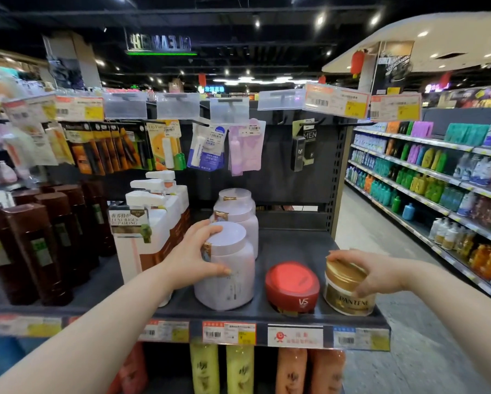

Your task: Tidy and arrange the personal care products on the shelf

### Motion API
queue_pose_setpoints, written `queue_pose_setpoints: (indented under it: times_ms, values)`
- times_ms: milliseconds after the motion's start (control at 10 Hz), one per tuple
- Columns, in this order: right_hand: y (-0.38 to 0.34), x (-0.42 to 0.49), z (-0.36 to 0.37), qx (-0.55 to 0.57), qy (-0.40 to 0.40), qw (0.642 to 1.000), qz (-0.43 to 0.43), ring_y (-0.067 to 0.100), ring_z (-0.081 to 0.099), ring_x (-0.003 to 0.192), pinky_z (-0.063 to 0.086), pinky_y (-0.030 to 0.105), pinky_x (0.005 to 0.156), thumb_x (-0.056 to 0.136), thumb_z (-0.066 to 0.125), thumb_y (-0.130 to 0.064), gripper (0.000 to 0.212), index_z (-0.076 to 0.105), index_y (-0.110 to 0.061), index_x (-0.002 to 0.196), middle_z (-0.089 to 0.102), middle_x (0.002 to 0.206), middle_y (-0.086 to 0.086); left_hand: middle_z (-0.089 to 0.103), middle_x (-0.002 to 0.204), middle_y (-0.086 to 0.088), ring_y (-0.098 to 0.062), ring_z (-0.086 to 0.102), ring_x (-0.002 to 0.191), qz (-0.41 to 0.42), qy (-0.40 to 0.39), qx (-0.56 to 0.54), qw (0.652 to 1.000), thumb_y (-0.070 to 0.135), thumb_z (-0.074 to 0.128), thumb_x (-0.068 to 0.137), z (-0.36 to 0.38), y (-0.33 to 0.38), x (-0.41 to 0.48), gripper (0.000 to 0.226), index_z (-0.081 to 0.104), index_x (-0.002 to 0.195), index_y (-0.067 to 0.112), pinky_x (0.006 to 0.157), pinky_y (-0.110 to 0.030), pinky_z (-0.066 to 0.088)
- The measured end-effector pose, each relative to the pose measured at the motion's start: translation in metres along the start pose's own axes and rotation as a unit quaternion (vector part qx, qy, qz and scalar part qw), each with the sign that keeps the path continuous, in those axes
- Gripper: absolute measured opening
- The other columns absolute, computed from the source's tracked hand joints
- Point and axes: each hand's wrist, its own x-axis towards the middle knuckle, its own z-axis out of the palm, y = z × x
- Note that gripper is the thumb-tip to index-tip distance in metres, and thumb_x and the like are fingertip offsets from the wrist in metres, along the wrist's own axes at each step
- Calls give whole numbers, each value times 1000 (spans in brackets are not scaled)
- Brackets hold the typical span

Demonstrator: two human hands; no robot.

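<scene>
My left grip (194, 255) curls round the lidded pale lilac plastic tub (227, 280) at the front of the dark shelf (289, 245). My right grip (373, 273) pinches the gold-lidded Pantene jar (343, 297). A squat red-lidded jar (292, 285) stands between the two grips. All lids are shut, so the contents are hidden.

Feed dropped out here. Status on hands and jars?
Left hand grips front lilac jar. Right hand grips gold Pantene jar at right end of shelf. Red VS jar stands between, untouched.

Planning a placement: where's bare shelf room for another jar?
Free: shelf behind the red jar and gold jar, right of the lilac jars, up to the back panel. Crowded: brown bottles and pump bottles on the left.
</scene>
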Motion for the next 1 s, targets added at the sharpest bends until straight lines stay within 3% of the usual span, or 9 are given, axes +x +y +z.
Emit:
queue_pose_setpoints:
  times_ms: [100,200,300,700,800,900,1000]
  values:
    - [-17,-2,-1,-72,23,997,5,17,39,118,43,31,94,71,73,-23,82,28,-36,138,35,140,-5,11,152,14,-10,17,137,-1,-5,-1,1000,40,81,62,-1,0,0,88,32,135,39,103,-24,18]
    - [-40,1,15,-198,97,975,-27,20,24,139,23,45,112,75,65,-53,77,28,-34,140,23,153,-2,9,153,14,-11,15,139,-4,-7,2,1000,41,81,62,-1,2,-1,88,32,135,41,105,-26,18]
    - [-60,7,37,-183,108,973,-89,14,7,145,4,49,116,78,56,-62,76,24,-38,143,15,157,-9,7,153,15,-12,12,140,-11,-7,1,1000,41,80,61,0,6,-3,88,31,134,43,103,-25,17]
    - [-63,19,54,-203,117,968,-95,9,22,142,4,47,115,77,60,-56,74,26,-39,141,35,149,-12,10,148,19,-10,18,135,-25,-18,0,1000,41,80,62,-2,9,-4,85,31,132,39,100,-22,18]
    - [-73,15,58,-244,107,962,-60,11,28,139,8,48,114,79,58,-52,72,24,-37,141,34,149,-10,9,150,15,-15,20,137,-33,-41,26,998,41,78,64,-5,17,-7,87,29,135,36,99,-24,21]
    - [-88,3,65,-269,118,956,-26,18,19,143,7,51,114,83,54,-49,74,16,-35,145,14,158,-5,6,154,4,-24,22,139,-55,-40,95,993,44,77,63,-7,23,-10,91,26,138,37,105,-34,28]
    - [-109,-17,87,-191,276,937,-99,19,38,132,26,37,110,72,72,-16,73,39,-31,135,6,159,-5,-2,157,-5,-30,18,141,-39,-20,177,983,48,73,66,-5,32,-17,95,17,142,39,108,-44,30]
